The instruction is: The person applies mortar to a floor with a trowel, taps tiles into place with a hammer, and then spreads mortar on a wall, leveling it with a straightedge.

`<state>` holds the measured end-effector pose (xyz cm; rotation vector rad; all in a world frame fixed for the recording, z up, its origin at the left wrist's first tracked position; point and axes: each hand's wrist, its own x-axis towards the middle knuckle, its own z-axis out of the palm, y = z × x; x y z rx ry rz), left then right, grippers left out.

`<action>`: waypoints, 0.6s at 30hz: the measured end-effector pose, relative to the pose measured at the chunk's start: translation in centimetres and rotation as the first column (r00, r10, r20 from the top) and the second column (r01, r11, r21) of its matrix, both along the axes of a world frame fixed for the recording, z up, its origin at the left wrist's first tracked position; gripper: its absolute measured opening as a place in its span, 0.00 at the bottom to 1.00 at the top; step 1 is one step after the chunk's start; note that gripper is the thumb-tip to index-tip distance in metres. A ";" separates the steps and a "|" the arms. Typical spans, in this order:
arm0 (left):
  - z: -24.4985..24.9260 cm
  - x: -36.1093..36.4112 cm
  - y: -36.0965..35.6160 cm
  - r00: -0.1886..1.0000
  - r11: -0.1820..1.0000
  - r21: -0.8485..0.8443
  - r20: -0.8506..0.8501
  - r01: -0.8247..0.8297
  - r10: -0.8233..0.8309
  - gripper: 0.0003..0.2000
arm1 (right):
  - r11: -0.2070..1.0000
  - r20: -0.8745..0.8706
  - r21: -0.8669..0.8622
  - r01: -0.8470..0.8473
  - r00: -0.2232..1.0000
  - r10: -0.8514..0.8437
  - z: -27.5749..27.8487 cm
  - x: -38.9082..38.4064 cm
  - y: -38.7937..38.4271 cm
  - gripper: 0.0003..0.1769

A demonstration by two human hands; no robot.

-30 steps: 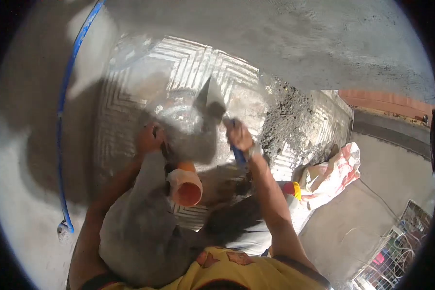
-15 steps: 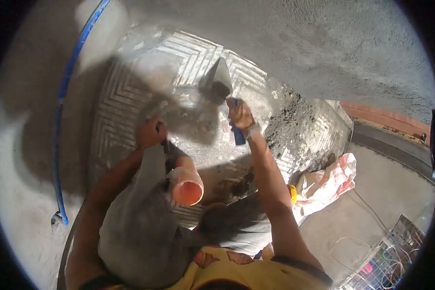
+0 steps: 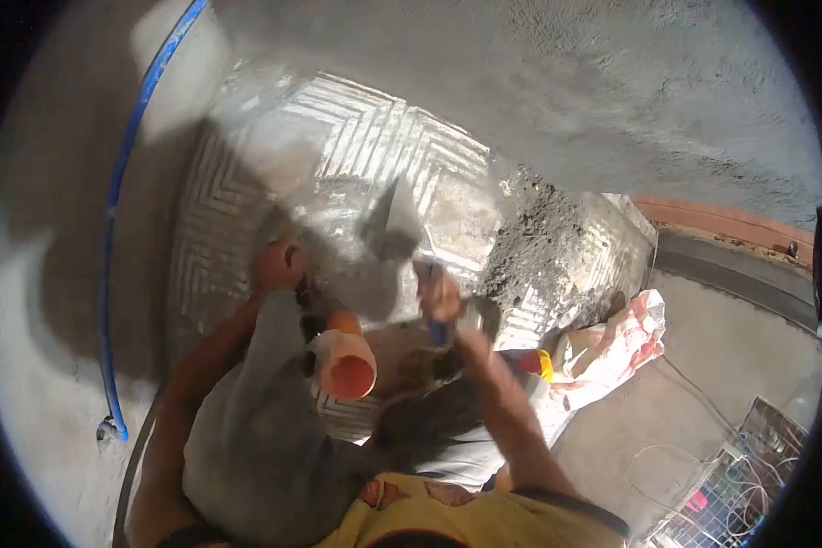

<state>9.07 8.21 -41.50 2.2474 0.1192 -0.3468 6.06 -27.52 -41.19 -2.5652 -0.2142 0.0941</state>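
Observation:
My right hand (image 3: 440, 294) grips the blue handle of a pointed trowel (image 3: 395, 224), somewhat blurred by motion. The trowel's blade points away from me, over the tiled floor (image 3: 356, 137) with its chevron pattern. In front of my bent knee, my left hand (image 3: 279, 267) is closed, with something dark at its fingers; I cannot tell what it holds. An orange pipe (image 3: 345, 365) stands up between my legs, its open end facing me, to the right of my left knee.
Loose grey mortar (image 3: 539, 237) lies in a heap on the right of the floor. Beyond it rises a plastered wall (image 3: 612, 91). A blue pipe (image 3: 114, 187) runs along the left wall. At right are a white-and-red sack (image 3: 612, 352) and a wire crate (image 3: 731, 484) with cables.
My right hand and the trowel have moved back toward me and slightly left. My left hand stays at about the same spot by the knee.

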 end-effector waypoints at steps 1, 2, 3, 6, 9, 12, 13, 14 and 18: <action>-0.1 0.0 -0.3 1.000 0.999 0.046 0.014 -0.022 0.022 0.11 | 0.979 0.021 -0.202 0.034 0.999 -0.031 3.8 -2.7 1.8 0.13; -0.1 -0.2 -0.5 0.999 0.994 0.096 0.024 -0.046 0.044 0.11 | 0.957 0.051 -0.289 0.008 0.999 0.007 4.0 -4.3 1.7 0.12; 0.1 -0.7 -0.6 0.998 0.987 0.150 0.029 -0.060 0.056 0.11 | 0.948 0.068 -0.316 -0.040 0.996 0.065 3.1 -3.7 0.8 0.12; 0.2 -0.1 0.0 1.000 0.995 -0.096 -0.016 0.012 -0.014 0.10 | 0.944 -0.036 -0.273 -0.186 0.982 0.183 0.1 3.4 -3.1 0.13; 1.4 -0.5 -0.8 0.998 0.988 0.137 0.009 -0.064 0.064 0.11 | 0.998 -0.397 0.059 -0.028 0.917 0.049 -0.7 6.7 -4.2 0.14; 0.6 -0.3 -0.4 1.000 0.993 0.117 -0.006 -0.028 0.029 0.10 | 0.813 0.136 -0.560 -0.158 0.951 0.278 1.3 -2.0 -2.3 0.15; 0.4 -0.3 -0.8 0.997 0.985 0.151 0.015 -0.078 0.077 0.10 | 0.711 0.215 -0.698 -0.081 0.924 0.316 1.9 -5.0 -1.4 0.15; 0.4 -0.6 -1.4 0.992 0.973 0.190 0.032 -0.128 0.124 0.10 | 0.796 0.189 -0.604 -0.045 0.962 0.197 0.4 -6.0 -1.3 0.16; -0.4 -0.2 -0.2 0.999 0.999 -0.044 0.000 -0.032 0.032 0.09 | 0.834 0.098 -0.515 -0.199 0.952 0.288 -3.1 1.4 -4.1 0.19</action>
